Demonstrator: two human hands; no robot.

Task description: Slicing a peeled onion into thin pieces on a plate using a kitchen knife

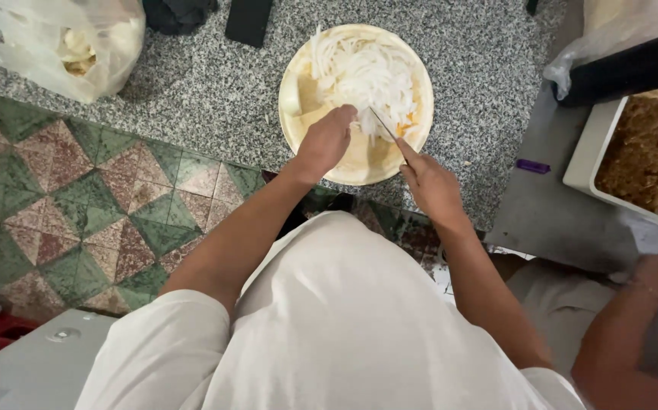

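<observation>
1. The right hand [431,184] was clenched round the handle of a thin-bladed kitchen knife [383,124], sitting at about five o'clock on the round cream-coloured chopping board [298,99].
2. The knife's long axis ran on a diagonal: handle low at five o'clock, tip aimed up toward eleven o'clock, into the food.
3. The left hand [327,141] was curled, fingers pressed down on the near edge of a heap of white sliced onion strips [363,72], just beside the blade.
4. That heap covered the board from its centre up to twelve o'clock; the strips lay loose and tangled.
5. The board rested on a speckled grey granite slab [207,91].
6. At ten o'clock from the board sat a clear plastic bag [63,45] with pale pieces inside.
7. Out at three o'clock stood a white rectangular tray of brown crumbly filling [651,156], and a small purple lighter-shaped object [532,165] lay between tray and board.
8. Another person's forearm [632,326] showed at four o'clock, well apart.
</observation>
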